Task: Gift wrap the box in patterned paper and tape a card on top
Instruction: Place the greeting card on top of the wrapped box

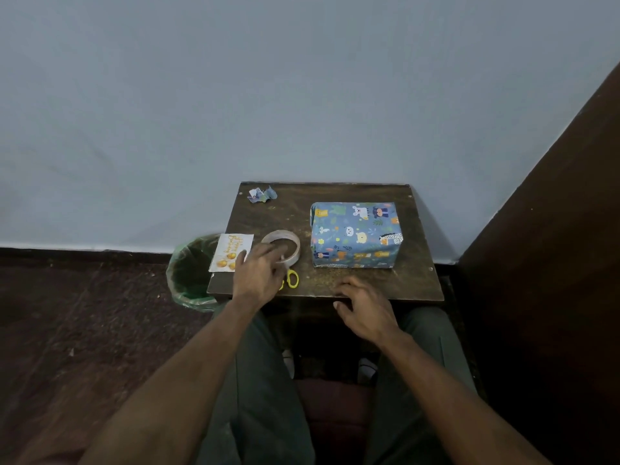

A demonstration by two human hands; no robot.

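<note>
The box [355, 234], wrapped in blue animal-patterned paper, stands on the right half of the small dark wooden table [412, 283]. A white birthday card [229, 251] with gold balloons lies at the table's left edge, partly over the rim. A roll of clear tape [283, 245] lies flat between card and box. My left hand [260, 273] reaches onto the tape roll, its fingers curled on the near rim. Yellow-handled scissors [292, 279] peek out from under that hand. My right hand [364, 305] rests at the table's front edge with loosely bent fingers, holding nothing.
A crumpled scrap of patterned paper [262, 194] lies at the table's back left corner. A green-lined waste bin [193, 273] stands on the floor just left of the table. A blue wall is behind, a dark wooden panel [553, 229] to the right.
</note>
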